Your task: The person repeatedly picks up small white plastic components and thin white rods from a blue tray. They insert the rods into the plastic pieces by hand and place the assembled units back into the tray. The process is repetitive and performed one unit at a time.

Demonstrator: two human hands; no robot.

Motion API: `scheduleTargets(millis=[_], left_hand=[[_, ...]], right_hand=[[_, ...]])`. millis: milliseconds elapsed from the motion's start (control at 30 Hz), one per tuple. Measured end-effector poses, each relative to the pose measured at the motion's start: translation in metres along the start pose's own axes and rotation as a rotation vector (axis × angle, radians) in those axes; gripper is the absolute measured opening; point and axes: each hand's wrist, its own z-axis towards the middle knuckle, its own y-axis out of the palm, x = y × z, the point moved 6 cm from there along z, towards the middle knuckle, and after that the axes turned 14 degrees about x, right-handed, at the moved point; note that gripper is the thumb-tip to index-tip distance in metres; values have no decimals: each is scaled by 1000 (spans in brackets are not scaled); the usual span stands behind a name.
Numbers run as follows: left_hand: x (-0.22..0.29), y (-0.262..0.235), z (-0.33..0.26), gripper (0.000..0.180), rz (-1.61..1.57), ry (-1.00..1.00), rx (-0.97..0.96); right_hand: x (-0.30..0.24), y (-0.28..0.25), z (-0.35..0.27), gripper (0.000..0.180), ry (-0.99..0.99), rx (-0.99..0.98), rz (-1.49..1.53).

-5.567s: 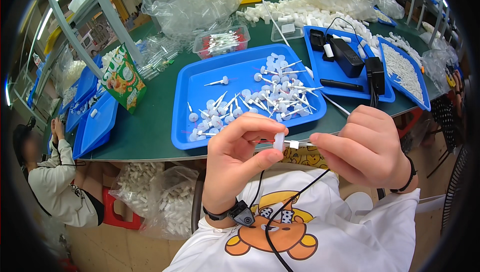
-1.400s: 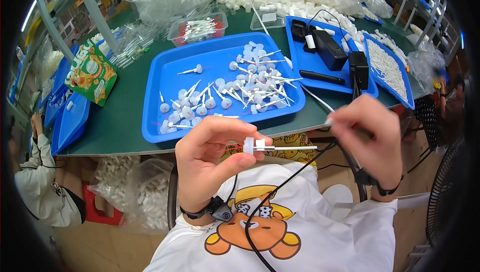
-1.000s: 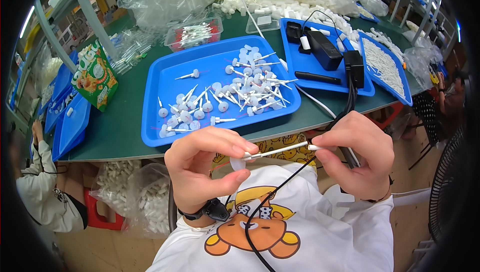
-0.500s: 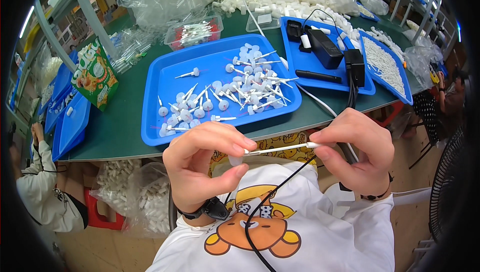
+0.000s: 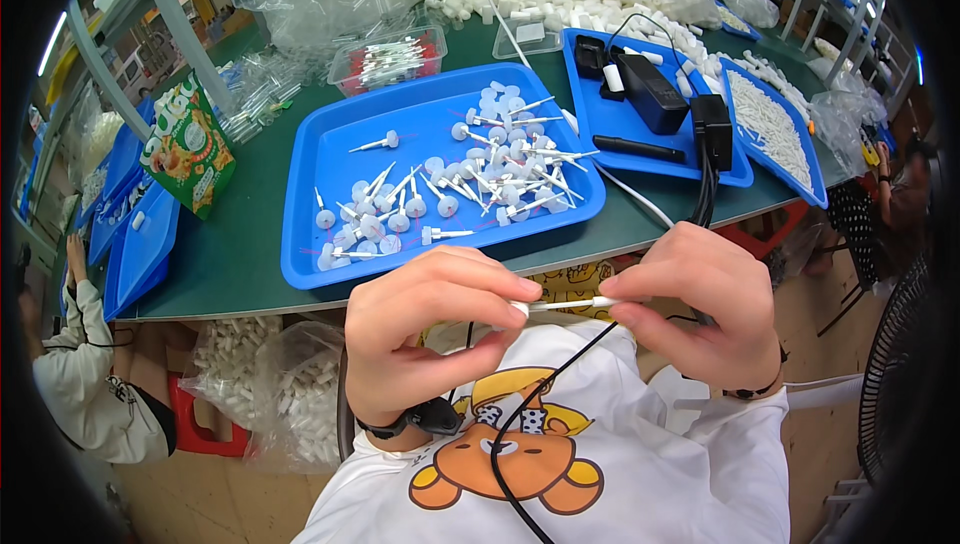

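Observation:
In front of my chest, a thin white stick (image 5: 568, 305) is held nearly level between both hands. My left hand (image 5: 425, 319) is closed in a pinch on its left end, where a small white rounded piece shows at the fingertips. The stick's right end, a thicker white tip (image 5: 604, 301), is pinched between thumb and forefinger of my right hand (image 5: 705, 304). Just beyond my hands lies a large blue tray (image 5: 322, 149). In it are scattered similar white sticks with translucent round discs (image 5: 445, 207), several showing thin pink threads.
A second blue tray (image 5: 640, 166) holds black adapters and a black rod. Beside it, another tray (image 5: 770, 134) is full of small white pieces. A clear tub (image 5: 345, 72), a green snack bag (image 5: 192, 149) and white cylinders stand around. A black cable (image 5: 555, 374) hangs before me; a fan is at right.
My two hands have come closer together, the left moving right and the right slightly left. Less of the stick shows between them, and the round disc is now mostly hidden by my left fingers.

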Motion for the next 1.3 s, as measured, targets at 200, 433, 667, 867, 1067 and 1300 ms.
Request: scheduleTargets(millis=[200,433,667,867,1067,1300], left_hand=[[-2,6,-2,35,-68,71,-46],[-6,10,-6,44,-181,-8,9],[-2,9,-6,45,-156,16,8],[2,10,-4,47,-111,108,-3],[7,9,-2,49,-53,178,-12],[7,9,-1,50,-53,176,-39]], right_hand=[[-3,8,-1,22,5,7,31],[-4,12,-5,22,13,29,12],[-8,13,-4,20,-38,40,-5],[-10,14,-4,21,-13,63,2],[-8,14,-4,20,3,85,34],[-11,14,-4,20,-21,85,20]])
